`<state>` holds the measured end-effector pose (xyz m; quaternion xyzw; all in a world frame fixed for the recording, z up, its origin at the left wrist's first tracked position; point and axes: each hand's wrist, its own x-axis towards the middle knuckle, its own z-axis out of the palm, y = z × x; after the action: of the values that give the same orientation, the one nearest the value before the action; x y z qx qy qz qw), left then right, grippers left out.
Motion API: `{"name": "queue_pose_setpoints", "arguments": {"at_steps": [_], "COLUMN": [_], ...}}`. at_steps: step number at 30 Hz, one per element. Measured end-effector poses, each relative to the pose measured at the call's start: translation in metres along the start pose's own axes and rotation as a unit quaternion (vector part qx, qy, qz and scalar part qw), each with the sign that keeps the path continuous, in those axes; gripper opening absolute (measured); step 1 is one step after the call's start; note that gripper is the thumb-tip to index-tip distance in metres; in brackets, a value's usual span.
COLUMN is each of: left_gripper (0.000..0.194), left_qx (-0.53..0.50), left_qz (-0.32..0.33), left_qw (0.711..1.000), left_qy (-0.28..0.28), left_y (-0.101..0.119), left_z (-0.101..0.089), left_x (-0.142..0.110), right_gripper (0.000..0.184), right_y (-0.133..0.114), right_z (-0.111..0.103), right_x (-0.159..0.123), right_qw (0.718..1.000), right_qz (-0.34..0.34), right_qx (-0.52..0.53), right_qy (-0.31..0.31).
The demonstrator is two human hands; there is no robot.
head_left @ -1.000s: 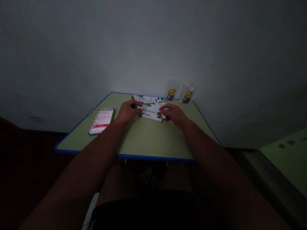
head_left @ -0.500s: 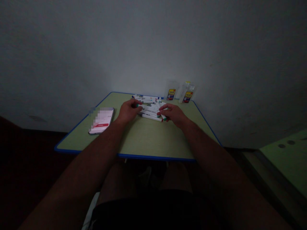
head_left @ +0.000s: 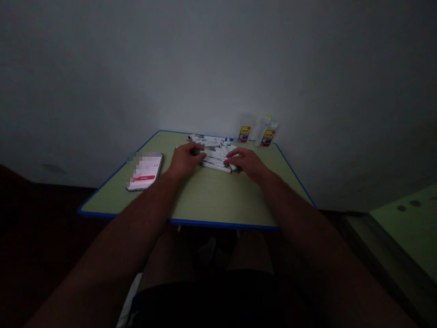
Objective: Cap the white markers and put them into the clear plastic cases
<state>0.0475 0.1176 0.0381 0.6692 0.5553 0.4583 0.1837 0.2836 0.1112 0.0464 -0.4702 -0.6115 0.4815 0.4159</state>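
Note:
Several white markers [head_left: 215, 169] with coloured ends lie bunched side by side between my hands at the back half of the table. My left hand [head_left: 185, 160] is at their left ends, its thumb and forefinger closed on a marker with a green end [head_left: 199, 152]. On the right side, my right hand [head_left: 248, 164] has curled fingers around a slanting green-ended marker [head_left: 234, 169], which lies across the right ends of the others. Part of each grip is hidden by the fingers. Behind them more loose markers [head_left: 208, 138] lie near the wall.
Two clear plastic cases with yellow labels, a left case [head_left: 244, 133] and a right case [head_left: 268, 136], stand at the table's back right against the wall [head_left: 218, 68]. A lit phone [head_left: 146, 173] lies on the left. Blue edging [head_left: 218, 223] rims the table.
My left hand has shifted slightly right, and the green marker end at its fingertips moved right with it. My right hand stays nearly still on its marker.

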Motion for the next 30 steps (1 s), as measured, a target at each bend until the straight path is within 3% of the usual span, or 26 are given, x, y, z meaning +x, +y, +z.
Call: {"name": "queue_pose_setpoints", "arguments": {"at_steps": [30], "left_gripper": [0.016], "left_qx": [0.005], "left_qz": [0.010], "left_qw": [1.000], "left_qy": [0.002], "left_y": [-0.0047], "left_z": [0.0009], "left_x": [0.0018], "right_gripper": [0.028], "right_y": [0.0023], "right_z": [-0.0006], "right_x": [0.0046], "right_qw": [1.000], "right_qz": [0.024], "right_qx": [0.014], "right_qy": [0.013]}}
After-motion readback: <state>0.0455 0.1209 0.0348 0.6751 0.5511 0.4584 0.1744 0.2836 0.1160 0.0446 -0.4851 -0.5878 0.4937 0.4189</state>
